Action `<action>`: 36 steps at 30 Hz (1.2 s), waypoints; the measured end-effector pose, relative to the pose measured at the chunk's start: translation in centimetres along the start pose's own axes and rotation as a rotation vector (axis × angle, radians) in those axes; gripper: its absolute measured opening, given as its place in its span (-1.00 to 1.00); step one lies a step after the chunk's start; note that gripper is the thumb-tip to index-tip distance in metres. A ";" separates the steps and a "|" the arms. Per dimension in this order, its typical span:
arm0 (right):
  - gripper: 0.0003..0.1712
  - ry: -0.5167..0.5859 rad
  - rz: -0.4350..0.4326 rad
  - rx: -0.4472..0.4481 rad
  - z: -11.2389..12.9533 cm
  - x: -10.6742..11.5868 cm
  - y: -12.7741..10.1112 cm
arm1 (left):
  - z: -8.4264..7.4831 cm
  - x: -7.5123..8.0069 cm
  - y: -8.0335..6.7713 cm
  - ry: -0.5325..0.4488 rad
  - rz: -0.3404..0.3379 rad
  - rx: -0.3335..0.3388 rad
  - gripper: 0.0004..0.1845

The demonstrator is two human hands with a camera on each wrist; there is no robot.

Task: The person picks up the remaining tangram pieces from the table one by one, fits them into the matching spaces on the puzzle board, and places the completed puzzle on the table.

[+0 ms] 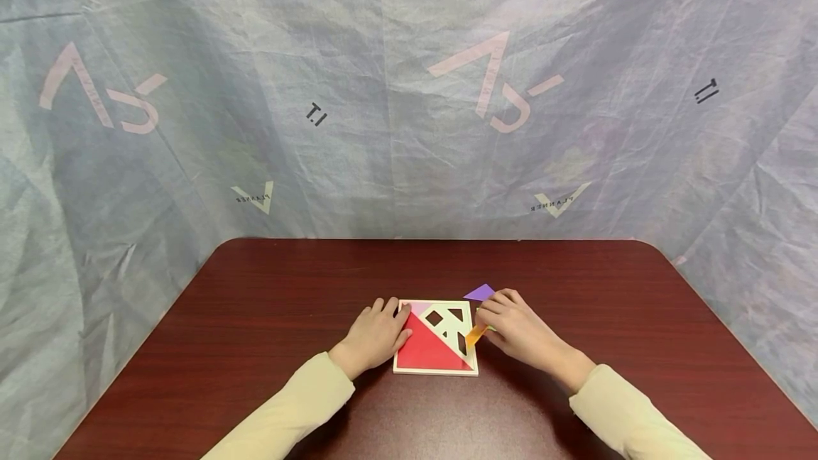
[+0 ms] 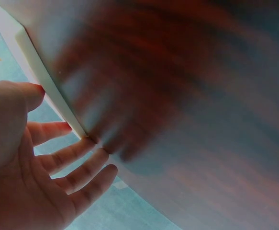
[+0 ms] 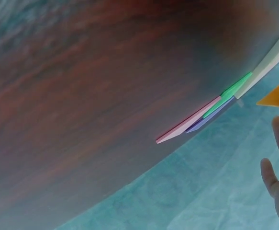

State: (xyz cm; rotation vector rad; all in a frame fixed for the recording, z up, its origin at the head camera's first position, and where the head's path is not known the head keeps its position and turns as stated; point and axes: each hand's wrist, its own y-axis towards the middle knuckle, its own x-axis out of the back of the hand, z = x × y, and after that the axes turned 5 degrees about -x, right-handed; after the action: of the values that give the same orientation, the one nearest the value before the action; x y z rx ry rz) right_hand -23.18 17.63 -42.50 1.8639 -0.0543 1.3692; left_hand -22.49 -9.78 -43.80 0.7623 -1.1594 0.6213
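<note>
A person in cream sleeves sits at a dark reddish tabletop [image 1: 268,289], working a square puzzle tray [image 1: 436,370] that lies just in front of them, between the two hands. The tray has a pale raised frame; a large red triangle [image 1: 422,350] fills its corner toward 7 o'clock, and the white half toward 1 o'clock shows several small dark openings. The left hand [image 1: 373,336] rests at the tray's 9 o'clock edge, fingers [image 2: 77,148] straight and relaxed, their tips against the frame, grasping nothing. The right hand [image 1: 514,325] sits at the tray's 3 o'clock edge, its fingers curled round a small orange piece [image 1: 476,336], which is tilted with one end over the tray's rim. Just beyond that hand, toward 12 o'clock, a purple piece [image 1: 481,292] lies flat on the tabletop. The right wrist view shows a few more thin pieces beside the tray: a pink piece [image 3: 187,127] and a green piece [image 3: 228,96], overlapping the purple one. The orange piece looks thin, stiff and very light, probably smooth plastic or painted wood, so it should be easy to lift but may slip if squeezed on its flat faces; pinching it by its narrow edges near the middle seems the surest hold. The tray looks light enough to slide, which is likely why the other hand braces it. A pale wrinkled sheet with printed marks hangs behind the tabletop.
</note>
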 end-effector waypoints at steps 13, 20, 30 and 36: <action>-0.69 -0.037 0.051 -0.003 0.5 -0.2 0.5 | 0.0 -0.2 0.0 0.013 -0.017 -0.002 -0.53; -0.69 -0.024 0.051 -0.003 0.7 -0.4 0.5 | 0.0 -0.2 0.0 0.015 -0.017 -0.004 -0.52; -0.69 0.002 0.056 -0.001 0.8 -0.8 0.6 | 0.0 -0.3 0.0 0.013 -0.027 -0.007 -0.53; -0.69 0.010 0.072 0.012 0.8 -0.9 0.8 | 0.0 -0.2 0.0 0.015 -0.033 -0.010 -0.53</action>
State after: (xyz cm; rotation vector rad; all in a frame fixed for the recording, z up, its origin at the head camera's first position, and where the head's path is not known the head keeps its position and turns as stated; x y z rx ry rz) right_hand -23.26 16.23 -42.82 1.8809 -0.1089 1.4305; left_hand -22.58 -9.82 -44.02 0.7654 -1.1330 0.5921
